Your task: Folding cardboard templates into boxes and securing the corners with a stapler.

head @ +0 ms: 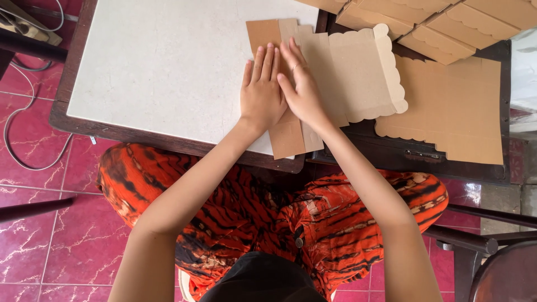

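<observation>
Your left hand (260,92) and right hand (302,86) lie flat, side by side and touching, pressing down on a flat cardboard box blank (341,72) at the near right corner of the pale desk (162,61); neither grip is closed on anything, the fingers stretched out and palms down. The blank spreads from a darker brown folded strip (286,137) under your palms, whose end juts over the desk's near edge, to a scalloped flap (391,70) on the right that overhangs the dark wooden frame (425,159) beside the desk. The card looks light and thin, stiff along its panels but ready to bend at the creases, and likely to slide on the smooth top, so flat pressure near a fold, or a hold at the plain straight edges, seems safer than pinching the scalloped rim, which could crumple. Just beside it to the right lies another brown scalloped sheet (447,112), and a stack of folded cardboard pieces (442,25) crowds the far right corner, leaving little room on that side. At the far left, a cable (17,120) trails over the pink tiled floor (50,223). Your lap in orange-and-black patterned cloth (235,207) sits close under the desk's edge.
</observation>
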